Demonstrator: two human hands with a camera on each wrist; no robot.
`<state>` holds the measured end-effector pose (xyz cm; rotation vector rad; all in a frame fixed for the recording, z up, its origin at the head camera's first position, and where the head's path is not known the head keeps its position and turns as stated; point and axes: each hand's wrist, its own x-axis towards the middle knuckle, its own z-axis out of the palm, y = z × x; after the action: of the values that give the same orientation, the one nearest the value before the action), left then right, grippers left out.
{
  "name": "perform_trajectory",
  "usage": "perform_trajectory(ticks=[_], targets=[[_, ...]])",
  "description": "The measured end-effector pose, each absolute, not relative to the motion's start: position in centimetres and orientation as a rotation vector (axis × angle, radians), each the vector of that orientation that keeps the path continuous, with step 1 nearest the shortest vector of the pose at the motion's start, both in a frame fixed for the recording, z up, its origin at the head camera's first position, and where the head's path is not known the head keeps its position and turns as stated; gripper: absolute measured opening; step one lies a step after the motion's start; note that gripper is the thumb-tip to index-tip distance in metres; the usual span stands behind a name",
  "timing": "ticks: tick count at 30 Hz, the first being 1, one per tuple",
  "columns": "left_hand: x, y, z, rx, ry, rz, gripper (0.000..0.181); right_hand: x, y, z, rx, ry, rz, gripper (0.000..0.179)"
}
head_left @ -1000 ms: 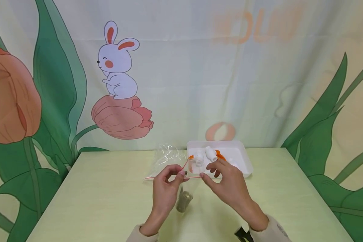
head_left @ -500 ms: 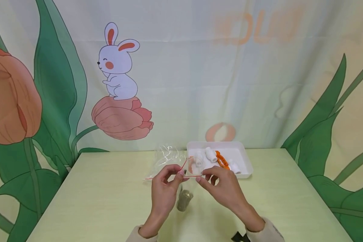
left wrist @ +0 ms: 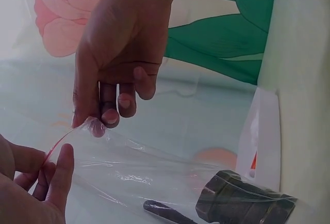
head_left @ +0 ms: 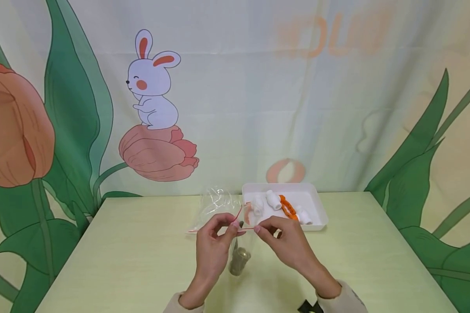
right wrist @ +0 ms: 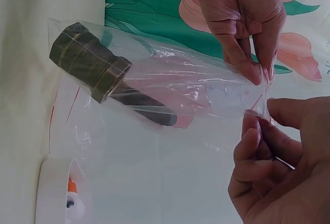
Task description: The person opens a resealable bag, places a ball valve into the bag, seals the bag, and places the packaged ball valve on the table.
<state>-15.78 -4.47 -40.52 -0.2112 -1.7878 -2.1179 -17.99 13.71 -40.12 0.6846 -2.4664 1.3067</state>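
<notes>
Your left hand [head_left: 214, 244] and right hand [head_left: 287, 242] pinch the clear bag [right wrist: 206, 92] at its mouth. Dark cup [right wrist: 90, 61] and rod [right wrist: 147, 108] inside.

Pale beige sleeves [head_left: 185, 304] — small dark marking [head_left: 359, 300] on right one — hands [head_left: 212, 253] bare.

Hands [head_left: 213, 250]: two seen
Clear bags [right wrist: 221, 92]: two, one held
Dark vessels [right wrist: 88, 61]: one
Dark rods [right wrist: 149, 109]: one
White trays [head_left: 310, 201]: one
White pieces [head_left: 273, 200]: three counted
Orange pieces [head_left: 288, 208]: one seen
</notes>
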Motion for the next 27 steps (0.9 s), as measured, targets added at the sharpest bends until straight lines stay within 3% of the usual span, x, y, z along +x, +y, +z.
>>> perform_trajectory(ticks=[18,27], targets=[[-15.68,-4.38,-40.55,-0.185,-1.76,-2.123,0.007,-17.87,13.84,-40.27,0.699,-2.644,1.478,0.006],[-15.51,-4.8,-40.56,-0.161,-1.75,-2.115,0.008,-17.95,13.23,-40.77,0.867,-2.6,1.412,0.008]])
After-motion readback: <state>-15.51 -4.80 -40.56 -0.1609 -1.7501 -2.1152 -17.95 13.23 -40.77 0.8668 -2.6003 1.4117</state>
